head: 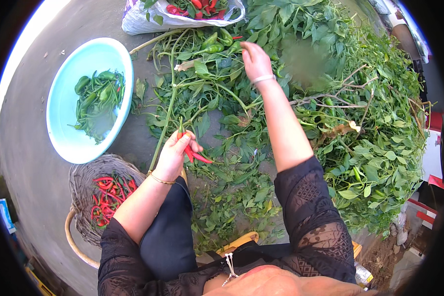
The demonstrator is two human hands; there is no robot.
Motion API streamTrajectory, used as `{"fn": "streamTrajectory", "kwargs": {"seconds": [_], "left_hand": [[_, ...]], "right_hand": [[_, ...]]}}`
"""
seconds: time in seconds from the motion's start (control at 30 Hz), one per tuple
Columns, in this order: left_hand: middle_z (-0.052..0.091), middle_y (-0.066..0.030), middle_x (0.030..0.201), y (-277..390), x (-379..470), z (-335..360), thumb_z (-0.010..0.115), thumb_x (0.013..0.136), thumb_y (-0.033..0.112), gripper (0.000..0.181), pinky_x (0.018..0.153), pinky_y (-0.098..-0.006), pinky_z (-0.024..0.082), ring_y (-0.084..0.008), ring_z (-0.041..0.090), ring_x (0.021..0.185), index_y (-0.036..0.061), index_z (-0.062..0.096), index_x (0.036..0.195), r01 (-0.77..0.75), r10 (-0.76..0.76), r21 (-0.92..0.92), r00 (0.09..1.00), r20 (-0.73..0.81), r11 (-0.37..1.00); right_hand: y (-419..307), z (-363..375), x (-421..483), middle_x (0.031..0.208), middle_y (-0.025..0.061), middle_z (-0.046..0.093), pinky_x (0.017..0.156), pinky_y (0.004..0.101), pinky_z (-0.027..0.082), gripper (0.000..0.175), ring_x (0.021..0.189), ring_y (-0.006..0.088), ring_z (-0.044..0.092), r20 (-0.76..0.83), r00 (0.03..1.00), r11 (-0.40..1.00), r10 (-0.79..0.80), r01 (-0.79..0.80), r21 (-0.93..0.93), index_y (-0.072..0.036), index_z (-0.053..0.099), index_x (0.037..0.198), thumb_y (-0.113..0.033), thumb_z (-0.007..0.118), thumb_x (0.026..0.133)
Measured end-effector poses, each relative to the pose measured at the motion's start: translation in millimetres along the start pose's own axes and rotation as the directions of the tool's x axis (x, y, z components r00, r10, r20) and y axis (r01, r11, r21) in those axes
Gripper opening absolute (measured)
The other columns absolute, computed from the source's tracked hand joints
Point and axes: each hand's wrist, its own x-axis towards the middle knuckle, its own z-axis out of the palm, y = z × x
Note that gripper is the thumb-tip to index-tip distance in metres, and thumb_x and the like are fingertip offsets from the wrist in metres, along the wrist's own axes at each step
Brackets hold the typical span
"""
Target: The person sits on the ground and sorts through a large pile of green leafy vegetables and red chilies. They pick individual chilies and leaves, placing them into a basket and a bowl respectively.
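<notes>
My left hand [175, 150] holds a few slim red chili peppers [198, 157], their green stems poking up past the thumb. Farther out, my right hand [256, 61] is over the cut pepper plants [207, 88], its fingertips at a green pepper [235, 47]. Whether those fingers grip it, I cannot tell. More green peppers [212, 48] lie just left of that hand, and a red pepper tip [237, 37] shows above it. To the left of my left forearm, a wicker basket [83, 177] contains red chili peppers [111, 196].
A light blue basin [55, 137] at the left holds green peppers [96, 98]. At the top stands a white woven sack [148, 22] with red peppers [199, 7]. Leafy pepper plants [377, 148] are heaped along the right, with bare branches [333, 97] sticking out. Part of another person [407, 37] appears upper right.
</notes>
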Motion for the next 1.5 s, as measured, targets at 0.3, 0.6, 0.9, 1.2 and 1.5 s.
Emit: {"fn": "streamTrajectory", "kwargs": {"seconds": [0.3, 0.6, 0.9, 1.2, 1.5], "left_hand": [[0.043, 0.0005, 0.060, 19.6, -11.5, -15.2, 0.047, 0.089, 0.019, 0.013, 0.053, -0.0249, 0.038, -0.0098, 0.039, 0.050, 0.0056, 0.048, 0.089, 0.087, -0.095, -0.090, 0.992, -0.085, 0.992], [0.043, 0.0004, 0.058, 19.8, -3.9, -6.7, 0.052, 0.085, 0.015, 0.010, 0.057, -0.0276, 0.041, -0.0104, 0.040, 0.050, 0.0057, 0.049, 0.089, 0.030, -0.046, -0.143, 0.993, -0.111, 0.989], [0.056, -0.0178, 0.110, 12.7, 5.1, 30.5, 0.043, 0.085, 0.012, 0.045, 0.081, -0.0387, 0.047, -0.0298, 0.049, 0.108, 0.0023, 0.032, 0.127, 0.104, -0.117, -0.400, 0.993, -0.008, 0.911], [0.046, -0.0008, 0.066, 31.1, -29.3, 9.9, 0.050, 0.086, 0.006, 0.015, 0.058, -0.0279, 0.044, -0.0111, 0.046, 0.059, 0.0040, 0.052, 0.100, 0.011, 0.042, 0.379, 0.991, -0.130, 0.925], [0.057, -0.0144, 0.090, 63.9, -187.2, -150.1, 0.062, 0.070, 0.013, 0.032, 0.074, -0.0414, 0.045, -0.0355, 0.055, 0.085, 0.0110, 0.056, 0.101, 0.228, 0.181, 0.848, 0.971, -0.160, -0.478]], "right_hand": [[61.5, 78.7, 79.1, 0.110, 0.0143, 0.056, 0.087, 0.0383, 0.043, 0.028, 0.099, 0.0305, 0.055, 0.305, 0.829, 0.810, 0.469, -0.266, -0.523, -0.007, 0.060, 0.102, -0.017, 0.042, 0.083], [20.0, 0.7, 47.4, 0.094, 0.0190, 0.059, 0.070, 0.0406, 0.050, 0.016, 0.081, 0.0323, 0.060, 0.099, 0.928, 0.793, 0.360, -0.249, -0.557, -0.003, 0.057, 0.087, -0.011, 0.045, 0.081], [-97.1, -62.0, -161.5, 0.069, 0.0054, 0.056, 0.054, 0.0257, 0.042, 0.007, 0.057, 0.0120, 0.051, 0.049, 0.930, 0.860, 0.364, -0.356, 0.367, -0.005, 0.052, 0.087, -0.010, 0.052, 0.084], [-153.3, -77.7, -240.9, 0.084, 0.0105, 0.056, 0.069, 0.0339, 0.046, 0.014, 0.079, 0.0265, 0.056, 0.420, 0.895, 0.858, 0.150, -0.329, 0.395, -0.004, 0.053, 0.091, -0.014, 0.055, 0.082], [-135.4, -200.7, -331.1, 0.083, 0.0098, 0.058, 0.068, 0.0360, 0.047, 0.010, 0.078, 0.0279, 0.057, 0.294, 0.844, 0.839, 0.449, -0.511, 0.187, -0.006, 0.055, 0.085, -0.014, 0.051, 0.081]]}}
